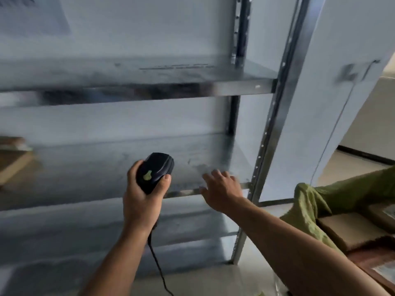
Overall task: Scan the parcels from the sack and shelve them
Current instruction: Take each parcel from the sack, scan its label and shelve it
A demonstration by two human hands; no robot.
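My left hand (142,201) grips the black corded scanner (155,171) upright, head toward the grey metal shelf (85,167); right hand (222,189) spread open.

The black plastic handheld scanner (155,171) has a yellow-green patch on its back, and a thin black cable (157,263) hangs from it. The grey metal shelf rack (128,161) is dull silver with darker smudges. Its silver right upright post (267,142) shows a row of small pale holes. At the far left is a blurred tan-brown cardboard box (12,163). At the right, the olive-green woven sack (307,206) shows brown cardboard parcels (346,227) inside. The pale blue-grey painted wall (320,103) bears a dark scrawl, and the smooth floor (352,174) is cream.
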